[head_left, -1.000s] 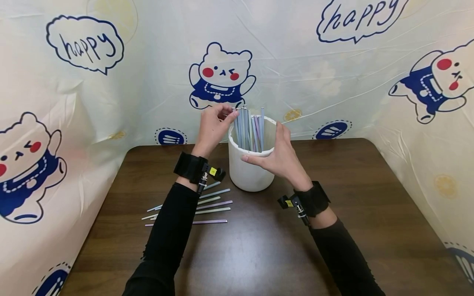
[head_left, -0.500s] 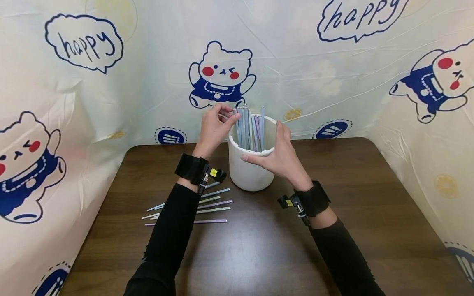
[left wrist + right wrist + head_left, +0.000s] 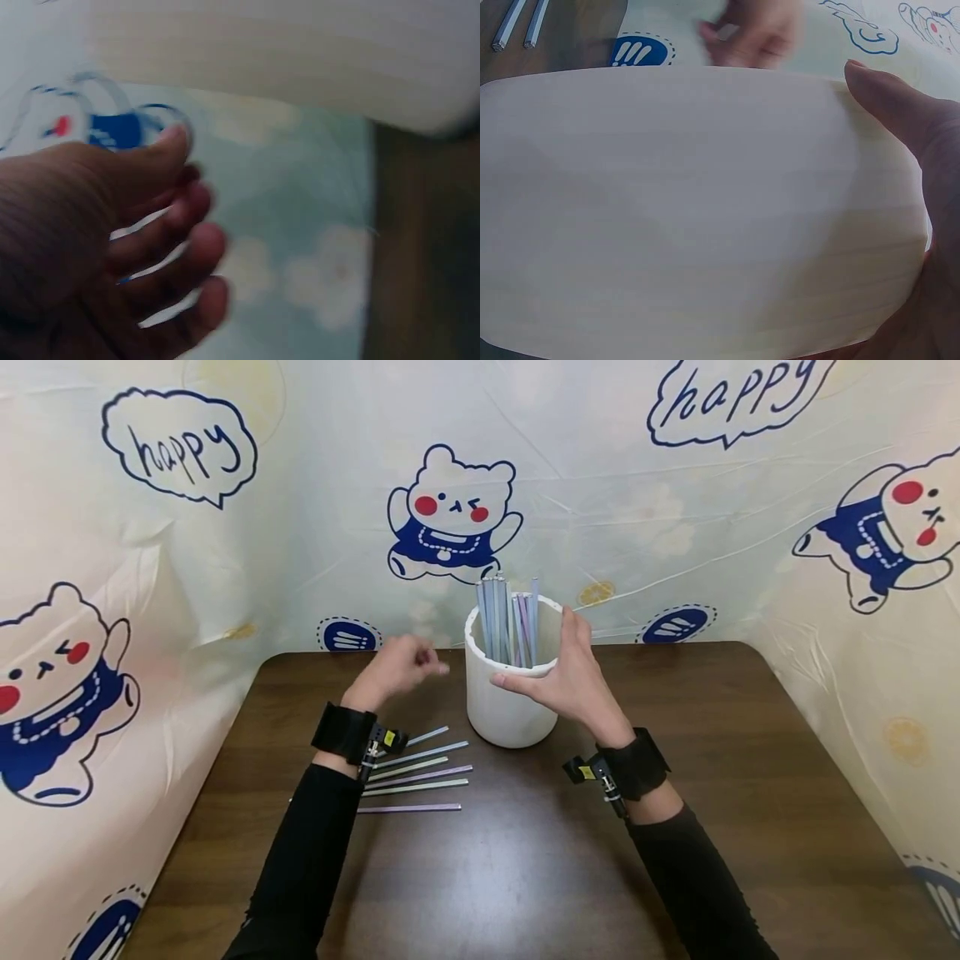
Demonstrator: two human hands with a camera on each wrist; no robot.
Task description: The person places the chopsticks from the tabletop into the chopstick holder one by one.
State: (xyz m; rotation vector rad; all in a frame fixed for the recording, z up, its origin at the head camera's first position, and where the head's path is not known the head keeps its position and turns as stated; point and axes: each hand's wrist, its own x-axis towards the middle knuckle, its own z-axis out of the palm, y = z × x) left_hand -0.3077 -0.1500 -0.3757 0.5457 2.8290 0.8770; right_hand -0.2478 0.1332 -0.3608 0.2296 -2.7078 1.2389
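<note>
A white cylindrical container (image 3: 512, 710) stands upright near the table's back edge, holding a bundle of thin pastel straw-like sticks (image 3: 495, 622) that rise above its rim. My right hand (image 3: 566, 681) grips its right side, thumb along the front near the rim; the right wrist view shows the thumb and palm against the white wall (image 3: 705, 202). To the left of the container, my left hand (image 3: 397, 668) is in the air with loosely bent fingers and nothing between them. The left wrist view shows gaps between those fingers (image 3: 202, 247). Several loose sticks (image 3: 420, 768) lie beside the left forearm, partly hidden by it.
The brown wooden table (image 3: 570, 860) is bordered by a pale printed cloth (image 3: 337, 510) at the back and sides. Its back edge runs just behind the container. Black bands with small cameras sit on both wrists.
My left hand has come away from the stick tops in the container and moved down and left, its fingers now empty. My right hand keeps its place on the container.
</note>
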